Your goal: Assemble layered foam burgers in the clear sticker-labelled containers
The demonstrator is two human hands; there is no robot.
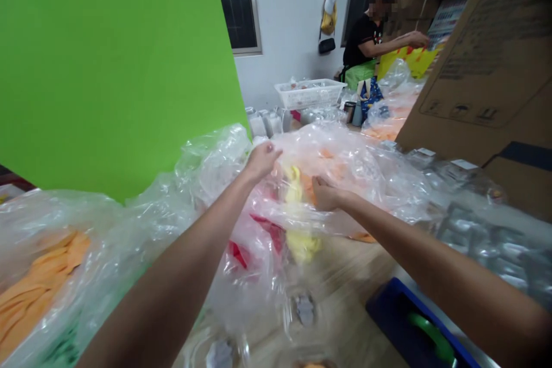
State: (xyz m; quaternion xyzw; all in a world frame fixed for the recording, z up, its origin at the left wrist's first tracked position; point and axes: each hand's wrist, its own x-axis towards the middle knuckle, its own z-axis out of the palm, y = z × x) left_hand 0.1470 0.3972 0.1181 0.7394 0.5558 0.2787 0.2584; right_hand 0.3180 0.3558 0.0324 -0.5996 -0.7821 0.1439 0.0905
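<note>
1. Left: plain bright-green flat panel [107, 69].
2. Middle: clear, whitish crumpled plastic bag [345, 144]; yellow crumpled soft piece [304, 246]; red folded piece [238, 254].
3. Near left: orange folded soft material [38, 287].
4. Near right: dark-blue tray [386, 306], green curved item [431, 334].
5. Right: brown cardboard box [478, 80], dark printed symbols.

Bags [345, 146], centre: clear plastic film, glossy, crinkled. Orange pieces [38, 290], eight o'clock: cloth-like, matt. Green panel [107, 63], ten o'clock: smooth, matt. Basket [310, 96], one o'clock: plastic. Carton [487, 69], two o'clock: matt cardboard. Containers [483, 241], four o'clock: clear glossy plastic. Desk [351, 276], five o'clock: wood-grain surface.
</note>
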